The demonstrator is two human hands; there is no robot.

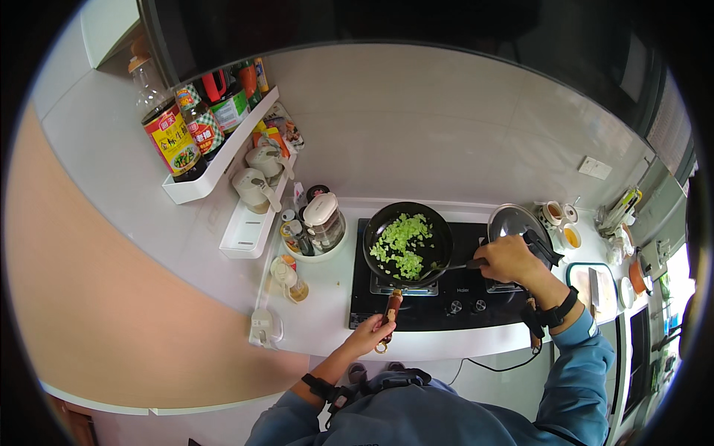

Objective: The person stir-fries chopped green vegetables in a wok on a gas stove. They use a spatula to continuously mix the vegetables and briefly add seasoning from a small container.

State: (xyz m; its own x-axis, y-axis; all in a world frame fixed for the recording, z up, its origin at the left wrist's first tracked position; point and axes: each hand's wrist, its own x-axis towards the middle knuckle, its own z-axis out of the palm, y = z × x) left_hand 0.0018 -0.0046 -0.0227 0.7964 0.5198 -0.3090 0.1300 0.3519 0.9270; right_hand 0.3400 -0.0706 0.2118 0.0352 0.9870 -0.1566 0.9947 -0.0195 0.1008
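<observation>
A black frying pan stands on the left burner of a gas stove. Chopped light-green vegetable pieces are spread over its base, mostly towards the left. My left hand grips the pan's brown wooden handle, which points towards me. In my right hand is the dark handle of a spatula; its head reaches into the pan's lower right, beside the vegetables. Behind my right hand, a glass lid covers part of another pan on the right burner, largely hidden by my forearm.
Soy sauce bottles fill a white wall shelf at left. Below are lidded seasoning jars and a round tray of condiments. At right, a knife lies on a cutting board, near a bowl of yellow liquid.
</observation>
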